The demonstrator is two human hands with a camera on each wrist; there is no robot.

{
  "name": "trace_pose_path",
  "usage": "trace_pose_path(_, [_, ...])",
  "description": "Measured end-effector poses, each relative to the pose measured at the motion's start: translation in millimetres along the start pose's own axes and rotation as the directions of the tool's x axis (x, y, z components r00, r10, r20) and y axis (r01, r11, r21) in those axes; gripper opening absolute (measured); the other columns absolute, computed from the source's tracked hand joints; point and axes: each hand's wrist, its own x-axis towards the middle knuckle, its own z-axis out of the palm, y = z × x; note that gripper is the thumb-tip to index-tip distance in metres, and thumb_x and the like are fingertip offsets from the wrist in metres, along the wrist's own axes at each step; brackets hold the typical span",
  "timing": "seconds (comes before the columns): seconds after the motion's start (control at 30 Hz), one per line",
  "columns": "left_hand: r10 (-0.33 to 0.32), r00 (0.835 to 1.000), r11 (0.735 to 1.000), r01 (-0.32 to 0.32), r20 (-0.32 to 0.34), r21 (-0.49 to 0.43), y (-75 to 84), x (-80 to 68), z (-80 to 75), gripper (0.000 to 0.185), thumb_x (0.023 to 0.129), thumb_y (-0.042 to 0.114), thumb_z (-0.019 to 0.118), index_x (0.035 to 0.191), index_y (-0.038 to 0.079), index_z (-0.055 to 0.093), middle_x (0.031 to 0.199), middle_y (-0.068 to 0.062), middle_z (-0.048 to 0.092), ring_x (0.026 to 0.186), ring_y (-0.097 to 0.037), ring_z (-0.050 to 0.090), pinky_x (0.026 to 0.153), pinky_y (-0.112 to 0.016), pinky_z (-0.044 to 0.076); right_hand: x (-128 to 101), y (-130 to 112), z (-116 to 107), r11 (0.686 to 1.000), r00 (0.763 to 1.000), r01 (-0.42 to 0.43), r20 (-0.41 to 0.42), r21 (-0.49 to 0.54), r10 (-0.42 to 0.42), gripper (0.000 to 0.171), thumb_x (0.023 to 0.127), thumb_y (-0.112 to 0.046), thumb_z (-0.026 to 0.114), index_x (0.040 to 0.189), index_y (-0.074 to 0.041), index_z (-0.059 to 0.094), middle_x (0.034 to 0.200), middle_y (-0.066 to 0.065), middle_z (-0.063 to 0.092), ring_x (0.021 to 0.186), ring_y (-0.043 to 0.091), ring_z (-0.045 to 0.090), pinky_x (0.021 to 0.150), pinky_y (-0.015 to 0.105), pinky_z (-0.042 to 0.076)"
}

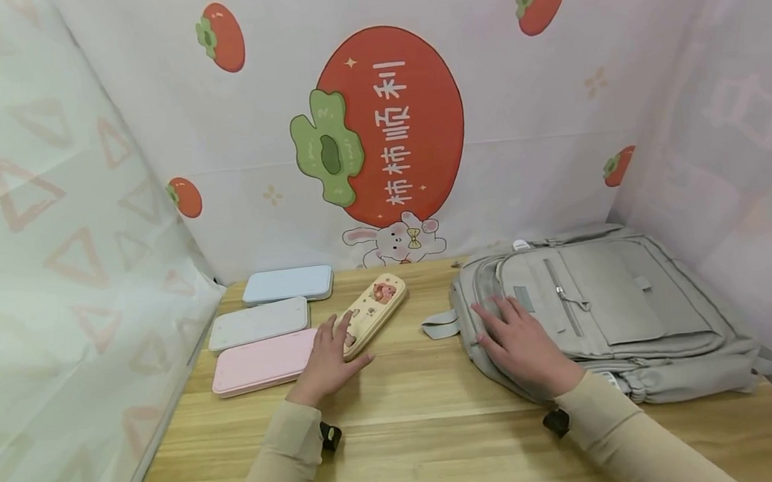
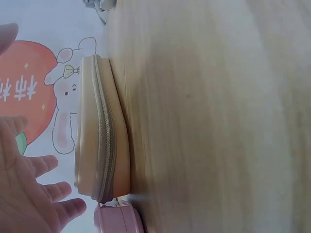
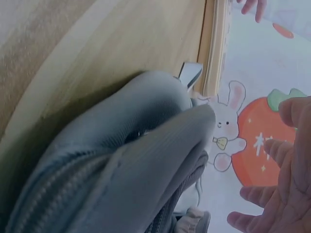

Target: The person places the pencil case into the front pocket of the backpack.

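My left hand [image 1: 326, 365] hovers with spread fingers over the near end of a cream zippered pencil case [image 1: 379, 307] with cartoon prints. In the left wrist view, that hand's fingers [image 2: 57, 191] stand apart from the case's zipper side [image 2: 104, 141]. A pink case [image 1: 260, 362] lies just left of the hand, partly covered by it. On the right, my right hand [image 1: 523, 347] is above the near left part of a grey backpack [image 1: 611, 285] lying flat. Its fingers are spread and hold nothing, and a gap to the fabric [image 3: 160, 145] shows in the right wrist view.
A white case [image 1: 259, 324] and a light blue case [image 1: 287, 285] lie behind the pink one. A grey strap loop [image 1: 441, 325] sticks out from the backpack's left side. Printed cloth walls [image 1: 511, 113] enclose the wooden table [image 1: 407, 448] at the back and sides.
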Motion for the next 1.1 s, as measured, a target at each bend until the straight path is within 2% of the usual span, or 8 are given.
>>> trace_pose_path(0.23, [-0.003, 1.000, 1.000, 0.003, 0.026, -0.004, -2.2, 8.1, -0.9, 0.093, 0.094, 0.048, 0.070, 0.163, 0.005, 0.025, 0.161, -0.035, 0.019, 0.147, -0.056, 0.019, 0.117, -0.068, 0.022, 5, 9, -7, 0.996, 0.997, -0.074, 0.015, 0.054, 0.073, 0.053, 0.108, -0.028, 0.052, 0.155, -0.003, 0.045, 0.156, 0.036, 0.033, 0.140, 0.060, 0.031, 0.104, 0.073, 0.036])
trace_pose_path(0.47, [-0.030, 0.999, 0.999, 0.030, 0.016, -0.020, -6.3, 16.5, 0.0, 0.092, 0.094, 0.047, 0.069, 0.162, 0.002, 0.026, 0.159, -0.036, 0.024, 0.145, -0.056, 0.025, 0.116, -0.068, 0.024, 9, 27, -10, 0.980, 0.987, -0.157, 0.038, 0.124, 0.154, 0.056, 0.110, -0.027, 0.048, 0.156, 0.003, 0.039, 0.153, 0.041, 0.032, 0.135, 0.063, 0.035, 0.104, 0.074, 0.035])
trace_pose_path(0.53, [-0.042, 0.999, 0.999, 0.042, 0.007, -0.031, -7.4, 19.6, 0.2, 0.092, 0.094, 0.046, 0.070, 0.161, 0.001, 0.026, 0.158, -0.037, 0.025, 0.144, -0.057, 0.027, 0.114, -0.069, 0.026, 11, 32, -12, 0.969, 0.982, -0.188, 0.047, 0.159, 0.183, 0.058, 0.110, -0.027, 0.046, 0.157, 0.005, 0.035, 0.150, 0.042, 0.036, 0.134, 0.062, 0.038, 0.105, 0.072, 0.036])
trace_pose_path(0.6, [-0.050, 0.999, 0.998, 0.050, 0.001, -0.047, -8.2, 22.1, 1.4, 0.092, 0.093, 0.045, 0.070, 0.161, 0.000, 0.027, 0.158, -0.037, 0.026, 0.143, -0.058, 0.028, 0.113, -0.070, 0.028, 14, 39, -14, 0.947, 0.970, -0.242, 0.065, 0.210, 0.233, 0.061, 0.111, -0.028, 0.045, 0.158, 0.007, 0.031, 0.140, 0.041, 0.046, 0.126, 0.058, 0.047, 0.101, 0.069, 0.041])
trace_pose_path(0.7, [-0.058, 0.998, 0.996, 0.059, 0.009, -0.063, -8.5, 23.8, 3.6, 0.091, 0.094, 0.043, 0.071, 0.160, -0.002, 0.027, 0.157, -0.038, 0.027, 0.141, -0.059, 0.030, 0.111, -0.071, 0.030, 18, 47, -16, 0.903, 0.943, -0.332, 0.080, 0.274, 0.323, 0.064, 0.110, -0.028, 0.045, 0.158, 0.010, 0.027, 0.129, 0.037, 0.057, 0.117, 0.052, 0.055, 0.096, 0.064, 0.045])
trace_pose_path(0.8, [-0.066, 0.997, 0.996, 0.067, 0.027, -0.063, -7.7, 23.8, 4.7, 0.091, 0.094, 0.042, 0.070, 0.161, -0.002, 0.026, 0.157, -0.038, 0.027, 0.142, -0.058, 0.030, 0.112, -0.069, 0.030, 19, 55, -18, 0.860, 0.913, -0.408, 0.113, 0.308, 0.392, 0.065, 0.110, -0.030, 0.043, 0.158, 0.010, 0.025, 0.129, 0.035, 0.059, 0.116, 0.050, 0.057, 0.097, 0.062, 0.046])
trace_pose_path(0.93, [-0.074, 0.997, 0.995, 0.074, 0.011, -0.060, -7.3, 24.7, 3.5, 0.089, 0.095, 0.038, 0.070, 0.160, -0.003, 0.026, 0.154, -0.038, 0.032, 0.140, -0.057, 0.034, 0.112, -0.068, 0.031, 20, 59, -18, 0.834, 0.896, -0.441, 0.121, 0.332, 0.426, 0.065, 0.110, -0.031, 0.043, 0.158, 0.010, 0.026, 0.137, 0.035, 0.056, 0.124, 0.050, 0.053, 0.103, 0.063, 0.043])
trace_pose_path(1.1, [-0.115, 0.993, 0.992, 0.115, -0.014, -0.048, -9.1, 28.2, 1.4, 0.077, 0.097, 0.028, 0.063, 0.156, -0.009, 0.031, 0.150, -0.037, 0.041, 0.139, -0.052, 0.039, 0.115, -0.061, 0.033, 21, 57, -18, 0.839, 0.899, -0.431, 0.082, 0.332, 0.429, 0.059, 0.107, -0.025, 0.052, 0.150, 0.012, 0.040, 0.126, 0.033, 0.062, 0.114, 0.047, 0.060, 0.097, 0.061, 0.047])
